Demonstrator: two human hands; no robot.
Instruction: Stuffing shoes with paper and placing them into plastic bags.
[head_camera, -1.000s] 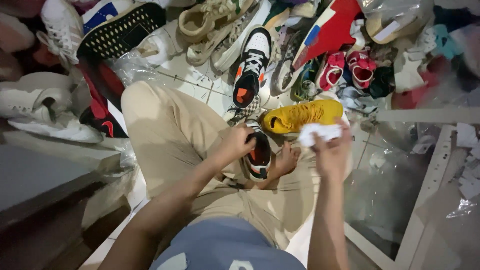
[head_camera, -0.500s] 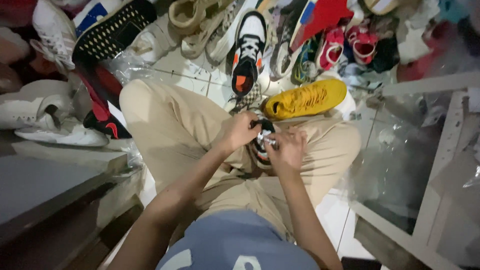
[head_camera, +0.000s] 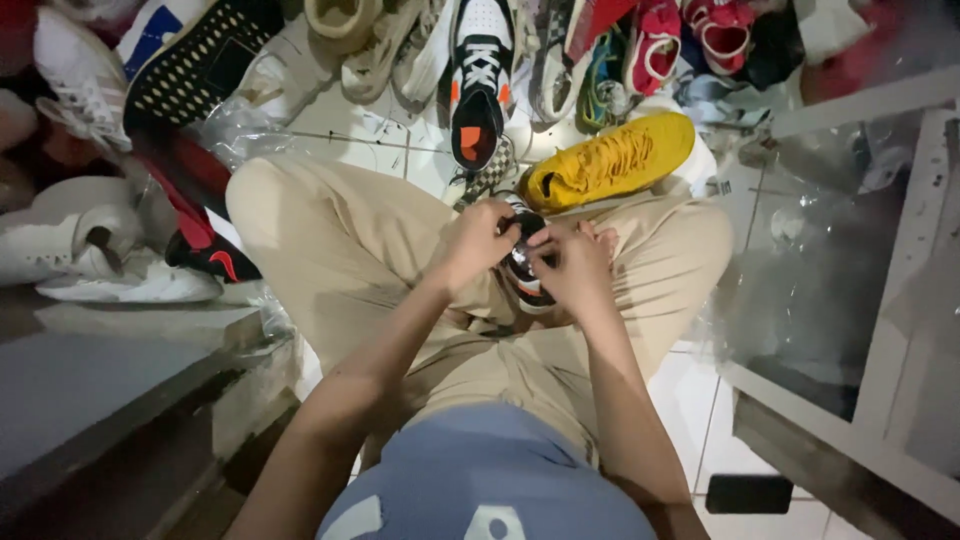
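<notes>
Clear crumpled plastic bags: one far left by white sneakers (head_camera: 240, 125), more at right on floor (head_camera: 800, 250).

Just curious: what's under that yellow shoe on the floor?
The yellow shoe lies on white floor tiles, its heel end apparently on something white. What lies directly beneath it is covered by the shoe itself.

Left hand (head_camera: 478, 240) and right hand (head_camera: 572, 262) together, fingers curled

We are sitting cross-legged on the floor (head_camera: 700, 400); a sneaker (head_camera: 522, 262) is lying in our lap between left hand (head_camera: 478, 238) and right hand (head_camera: 570, 265). A low shoe (head_camera: 608, 160) is lying just beyond it, a shoe heap (head_camera: 480, 60) behind, a step (head_camera: 110, 370) left.
</notes>
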